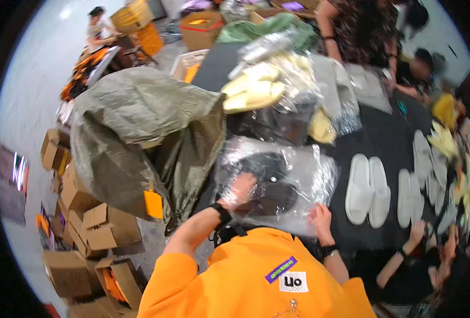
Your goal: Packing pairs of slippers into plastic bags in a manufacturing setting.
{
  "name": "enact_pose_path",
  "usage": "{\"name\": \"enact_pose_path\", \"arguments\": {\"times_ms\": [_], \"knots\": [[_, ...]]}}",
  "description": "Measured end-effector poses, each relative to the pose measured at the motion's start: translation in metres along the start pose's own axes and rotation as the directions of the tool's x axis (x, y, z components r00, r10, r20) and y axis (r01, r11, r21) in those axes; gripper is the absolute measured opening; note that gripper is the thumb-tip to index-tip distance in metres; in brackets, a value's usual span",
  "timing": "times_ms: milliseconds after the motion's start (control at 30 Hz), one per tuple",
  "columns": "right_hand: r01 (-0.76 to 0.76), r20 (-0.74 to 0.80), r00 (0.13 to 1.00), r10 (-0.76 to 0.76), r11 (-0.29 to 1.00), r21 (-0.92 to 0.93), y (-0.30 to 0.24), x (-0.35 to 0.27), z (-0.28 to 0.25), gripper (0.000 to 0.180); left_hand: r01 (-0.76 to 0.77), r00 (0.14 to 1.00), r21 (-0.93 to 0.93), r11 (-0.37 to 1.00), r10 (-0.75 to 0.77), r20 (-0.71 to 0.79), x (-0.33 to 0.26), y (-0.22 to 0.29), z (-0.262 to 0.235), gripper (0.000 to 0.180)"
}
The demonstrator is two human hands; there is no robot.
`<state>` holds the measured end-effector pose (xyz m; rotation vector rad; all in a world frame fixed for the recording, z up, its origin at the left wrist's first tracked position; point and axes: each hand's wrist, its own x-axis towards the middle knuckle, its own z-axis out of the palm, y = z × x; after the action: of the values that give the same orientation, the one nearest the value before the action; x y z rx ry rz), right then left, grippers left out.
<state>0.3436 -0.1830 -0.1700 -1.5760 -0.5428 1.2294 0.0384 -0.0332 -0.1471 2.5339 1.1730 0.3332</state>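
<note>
one clear bag [315,175] is pinched by the right hand [320,217], left hand [240,188] touching, finger spread unclear.

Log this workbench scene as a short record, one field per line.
Left hand: on the clear plastic bag; inside or outside unclear
Right hand: at the bag's near right corner; grip unclear
Bag contents: dark slippers
Right of bag: white slippers on the black table
Left of bag: grey-green sack
Beyond bag: pale yellow slippers

Glossy, crinkled plastic bag [315,172]; matt tabletop [363,137]; dull-sheened sack [134,108], probably woven plastic.
</note>
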Motion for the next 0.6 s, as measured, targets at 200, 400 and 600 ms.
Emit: {"name": "enact_pose_path", "arguments": {"times_ms": [200,400,600], "knots": [[-0.092,-0.025,0.995,0.094,0.994,0.051,0.005,-0.009,-0.029,0.026,0.255,0.967,0.096,0.962,-0.255,-0.011,-0.045,-0.054,-0.024,0.032],[-0.058,-0.12,0.991,0.053,0.998,-0.032,0.0,-0.013,-0.037,0.027,0.431,0.838,-0.039,0.901,-0.416,-0.352,-0.066,-0.104,-0.073,0.018],[0.118,-0.135,0.978,-0.16,0.953,-0.278,-0.028,-0.034,-0.023,0.043,0.075,0.686,-0.684,0.726,-0.536,-0.493,-0.031,-0.09,-0.133,0.034]]}}
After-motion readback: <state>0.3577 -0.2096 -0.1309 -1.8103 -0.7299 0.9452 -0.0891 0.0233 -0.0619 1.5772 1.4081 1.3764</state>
